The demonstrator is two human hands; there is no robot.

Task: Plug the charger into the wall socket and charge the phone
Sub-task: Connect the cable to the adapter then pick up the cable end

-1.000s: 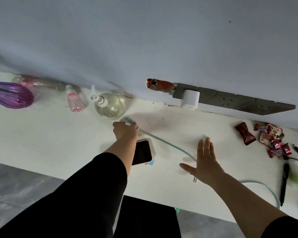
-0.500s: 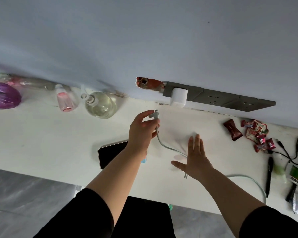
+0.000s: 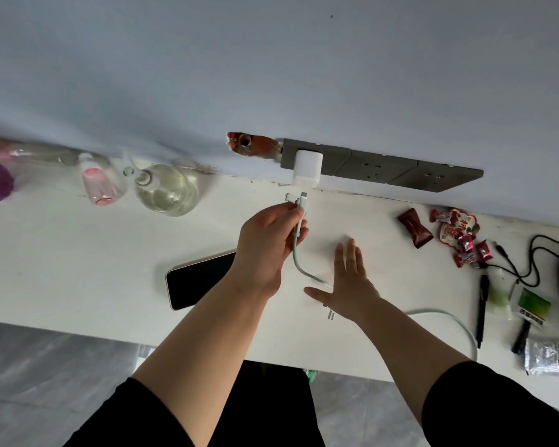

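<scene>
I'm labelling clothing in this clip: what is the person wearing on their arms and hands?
Both arms wear black sleeves, pushed up so the forearms are bare: the left sleeve and the right sleeve. The left hand and right hand are bare, with no gloves; no rings, watch or bracelets show.

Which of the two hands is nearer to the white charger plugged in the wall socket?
Left. The left hand holds the cable end just below the white charger; the right hand lies flat on the table, farther back.

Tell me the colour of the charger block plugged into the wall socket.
White: the charger block sits in the dark grey wall socket, seen in the head view.
</scene>
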